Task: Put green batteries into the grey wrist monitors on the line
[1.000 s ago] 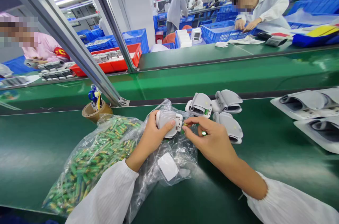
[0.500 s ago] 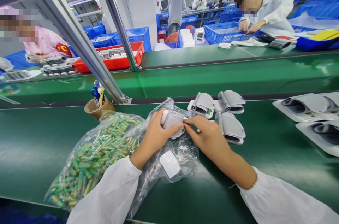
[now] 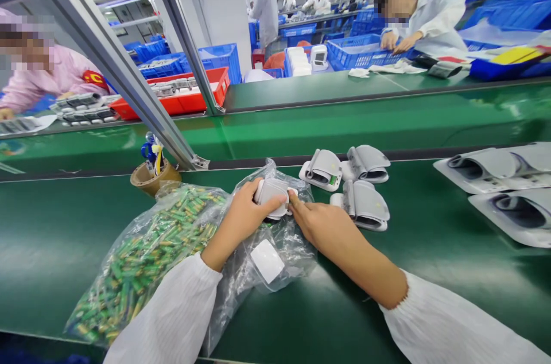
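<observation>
My left hand is closed around a wrist blood pressure monitor with a rolled grey cuff, its thumb lying across the cuff. At the monitor's right edge, my right hand presses with its fingers together; the fingertips are partly hidden, and anything small between them cannot be made out. Below both hands lies a clear plastic bag with a white label. Its left part bulges with many green batteries. Just beyond my right hand sit three similar monitors, the nearest one close to my knuckles.
More cuffed monitors lie at the right. A bamboo cup with scissors stands by a metal post. Across the green divider are a red tray, blue crates and co-workers.
The camera view has shifted slightly, moving the scene left. My right fingers have turned in closer against the monitor's edge, while my left hand keeps its hold. The pink-sleeved co-worker's arm has reached lower.
</observation>
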A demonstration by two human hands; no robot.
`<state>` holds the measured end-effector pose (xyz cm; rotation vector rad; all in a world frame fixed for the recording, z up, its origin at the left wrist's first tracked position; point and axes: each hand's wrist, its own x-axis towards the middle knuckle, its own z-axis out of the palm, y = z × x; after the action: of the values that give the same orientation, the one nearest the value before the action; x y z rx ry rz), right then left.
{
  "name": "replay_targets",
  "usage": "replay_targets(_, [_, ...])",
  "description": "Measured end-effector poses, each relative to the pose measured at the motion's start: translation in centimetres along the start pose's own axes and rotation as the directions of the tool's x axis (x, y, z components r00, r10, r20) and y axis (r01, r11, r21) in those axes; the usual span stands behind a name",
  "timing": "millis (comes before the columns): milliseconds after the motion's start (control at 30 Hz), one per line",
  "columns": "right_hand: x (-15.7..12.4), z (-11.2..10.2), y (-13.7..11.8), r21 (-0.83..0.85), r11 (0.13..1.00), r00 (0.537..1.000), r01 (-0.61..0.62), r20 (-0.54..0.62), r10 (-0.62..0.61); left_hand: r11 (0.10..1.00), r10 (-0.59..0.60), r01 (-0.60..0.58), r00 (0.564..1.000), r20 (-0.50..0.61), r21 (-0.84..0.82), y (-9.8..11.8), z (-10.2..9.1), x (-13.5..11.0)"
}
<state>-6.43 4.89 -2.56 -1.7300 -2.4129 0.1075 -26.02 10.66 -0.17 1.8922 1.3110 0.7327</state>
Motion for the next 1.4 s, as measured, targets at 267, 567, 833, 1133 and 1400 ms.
replay_targets(267, [-1.1,-0.1,0.0,0.732,0.673,0.969,0.099,-0.226,0.103,0.997,-0.002,0.001,1.000,-0.007,-0.072,-0.5,0.1,-0.1])
replay_targets(567, [-0.9,0.8,-0.9,0.901,0.431,0.956,0.058,-0.175,0.237,0.990,-0.016,0.013,1.000,-0.017,-0.142,-0.9,0.3,-0.3])
replay_targets(833, [-0.4,0.2,-0.9,0.948,0.287,0.965,-0.138,0.063,0.256,0.989,0.000,-0.007,0.999,-0.047,-0.150,-0.8,0.4,-0.4])
replay_targets(1133, [-0.5,0.8,-0.7,0.896,0.442,0.976,0.029,-0.122,0.183,0.985,-0.048,0.044,0.999,-0.018,-0.169,-1.2,0.4,-0.4])
replay_targets(1400, [-0.6,0.8,-0.4,0.862,0.503,0.972,0.063,-0.168,0.165,0.970,-0.074,0.066,0.997,-0.022,-0.235,-1.0,0.4,-0.6])
